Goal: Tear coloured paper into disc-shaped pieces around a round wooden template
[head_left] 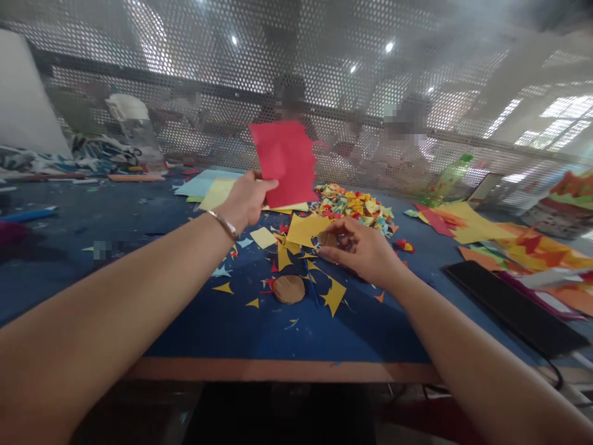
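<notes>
My left hand (250,198), with a metal bangle at the wrist, pinches the lower left corner of a red paper sheet (287,164) and holds it up off the table. The sheet's right edge is jagged. Lower and to the right, my right hand (354,247) has its fingers closed round a small brown cardboard disc (328,239), partly hidden by the fingers. Beside those fingertips lies a yellow paper piece (303,230). A second round cardboard disc (288,289) rests flat on the blue table (259,340) among yellow scraps (334,296).
A heap of small coloured paper bits (359,207) sits behind my right hand. Light blue sheets (208,183) lie at the back left near a bottle (139,133). On the right are a black phone-like slab (514,306) and orange paper (532,247). Perforated metal (208,117) stands behind.
</notes>
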`<state>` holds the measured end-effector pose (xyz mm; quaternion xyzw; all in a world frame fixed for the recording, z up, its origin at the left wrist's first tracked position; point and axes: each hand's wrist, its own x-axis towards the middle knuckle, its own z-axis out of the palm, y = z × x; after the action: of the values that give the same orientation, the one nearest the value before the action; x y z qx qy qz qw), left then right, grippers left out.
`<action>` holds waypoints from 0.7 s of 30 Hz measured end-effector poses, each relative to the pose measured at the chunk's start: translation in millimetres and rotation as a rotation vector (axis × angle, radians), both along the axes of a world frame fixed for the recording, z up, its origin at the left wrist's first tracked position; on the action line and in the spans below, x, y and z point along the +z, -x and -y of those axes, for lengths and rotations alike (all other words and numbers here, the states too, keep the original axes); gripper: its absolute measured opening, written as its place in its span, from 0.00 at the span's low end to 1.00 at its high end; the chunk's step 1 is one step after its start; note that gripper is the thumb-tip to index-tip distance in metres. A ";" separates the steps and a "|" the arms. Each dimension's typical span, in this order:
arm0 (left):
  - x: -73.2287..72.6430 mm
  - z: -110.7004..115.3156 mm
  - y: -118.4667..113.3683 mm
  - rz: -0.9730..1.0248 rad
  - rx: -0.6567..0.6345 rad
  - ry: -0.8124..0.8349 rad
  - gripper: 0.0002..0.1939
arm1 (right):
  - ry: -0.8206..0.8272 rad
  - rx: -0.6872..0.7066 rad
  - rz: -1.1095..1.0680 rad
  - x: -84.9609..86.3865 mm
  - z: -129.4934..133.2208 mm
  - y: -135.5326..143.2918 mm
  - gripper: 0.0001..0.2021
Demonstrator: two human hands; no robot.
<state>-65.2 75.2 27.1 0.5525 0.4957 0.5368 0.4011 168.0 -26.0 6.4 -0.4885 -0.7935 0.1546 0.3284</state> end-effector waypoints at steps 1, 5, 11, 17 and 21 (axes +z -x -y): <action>-2.8 14.2 -7.6 0.211 -0.105 0.038 0.16 | 0.002 0.008 -0.069 -0.3 -0.2 0.2 0.19; -13.7 65.7 -33.1 0.560 -0.295 0.135 0.16 | 0.037 0.003 -0.280 -0.9 -0.9 0.3 0.22; -17.8 101.4 -40.7 0.539 -0.456 0.405 0.07 | -0.006 -0.007 -0.255 -0.2 -0.3 -0.9 0.21; -22.7 100.8 -41.2 0.553 -0.499 0.523 0.11 | -0.174 0.007 -0.018 2.0 2.4 2.0 0.18; -20.2 98.4 -40.1 0.628 -0.546 0.557 0.14 | -0.274 0.058 0.090 4.4 5.2 3.8 0.16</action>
<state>-25.1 -23.2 6.9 0.3459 0.3129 0.3998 0.7891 164.2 -31.2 10.8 -0.4225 -0.8349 0.0323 0.3513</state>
